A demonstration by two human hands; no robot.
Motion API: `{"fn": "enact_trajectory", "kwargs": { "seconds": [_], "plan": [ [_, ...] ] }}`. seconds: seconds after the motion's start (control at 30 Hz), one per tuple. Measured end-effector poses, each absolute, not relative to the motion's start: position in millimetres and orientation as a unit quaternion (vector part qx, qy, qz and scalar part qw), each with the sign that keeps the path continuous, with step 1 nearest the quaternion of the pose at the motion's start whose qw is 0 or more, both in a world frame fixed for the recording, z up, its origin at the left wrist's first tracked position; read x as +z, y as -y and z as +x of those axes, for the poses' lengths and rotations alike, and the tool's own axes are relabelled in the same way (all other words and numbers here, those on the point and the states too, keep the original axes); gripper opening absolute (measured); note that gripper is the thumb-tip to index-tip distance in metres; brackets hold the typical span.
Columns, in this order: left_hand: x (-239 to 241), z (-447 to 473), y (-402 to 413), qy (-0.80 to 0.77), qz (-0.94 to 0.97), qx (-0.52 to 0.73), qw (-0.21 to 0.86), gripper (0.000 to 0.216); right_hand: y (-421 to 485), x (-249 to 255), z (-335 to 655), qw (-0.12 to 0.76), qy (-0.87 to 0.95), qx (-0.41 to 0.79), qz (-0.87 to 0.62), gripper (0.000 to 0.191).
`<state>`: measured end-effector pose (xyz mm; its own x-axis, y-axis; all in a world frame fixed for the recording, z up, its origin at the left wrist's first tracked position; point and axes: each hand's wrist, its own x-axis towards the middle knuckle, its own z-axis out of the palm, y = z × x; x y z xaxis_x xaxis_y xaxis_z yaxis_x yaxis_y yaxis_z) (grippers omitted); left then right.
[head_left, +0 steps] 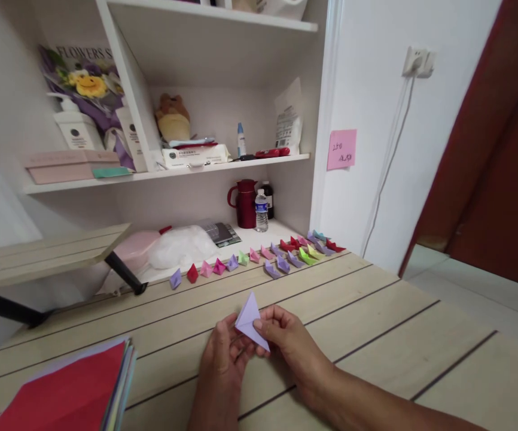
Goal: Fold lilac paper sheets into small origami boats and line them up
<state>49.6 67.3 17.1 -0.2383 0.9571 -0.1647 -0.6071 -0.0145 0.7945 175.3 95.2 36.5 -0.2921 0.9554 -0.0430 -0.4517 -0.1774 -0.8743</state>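
Both my hands hold a folded lilac paper piece (pixel 250 318) just above the wooden table (pixel 375 323). My left hand (pixel 221 359) pinches its lower left side with closed fingers. My right hand (pixel 286 338) grips its right edge between thumb and fingers. The paper is a pointed, partly folded shape with its tip up. A row of several finished small folded paper boats (pixel 259 256) in purple, red, pink, green and blue lies along the table's far edge.
A stack of coloured paper sheets (pixel 68 392), red on top, sits at the near left corner. A raised wooden shelf board (pixel 39 254) juts in from the left. Behind are white shelves with a red jug (pixel 243 202), a water bottle (pixel 261 211) and a plastic bag (pixel 180 246).
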Motion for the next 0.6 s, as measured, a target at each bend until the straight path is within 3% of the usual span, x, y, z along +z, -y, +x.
{"fn": "enact_trajectory", "kwargs": {
  "seconds": [0.1,0.33,0.6],
  "plan": [
    [16.4,53.3,-66.9,-0.398,0.237,0.672,0.578,0.061,-94.1,34.6,175.3,0.508,0.397,0.696,-0.314,0.045],
    [22.4,53.6,-60.9,-0.385,0.249,0.665,0.590,0.026,-86.3,36.1,177.1,0.495,0.418,0.702,-0.295,0.045],
    [29.3,47.2,-54.3,-0.350,0.229,0.615,0.668,0.024,-90.2,45.4,194.5,0.485,0.503,0.652,-0.295,0.041]
  ]
}}
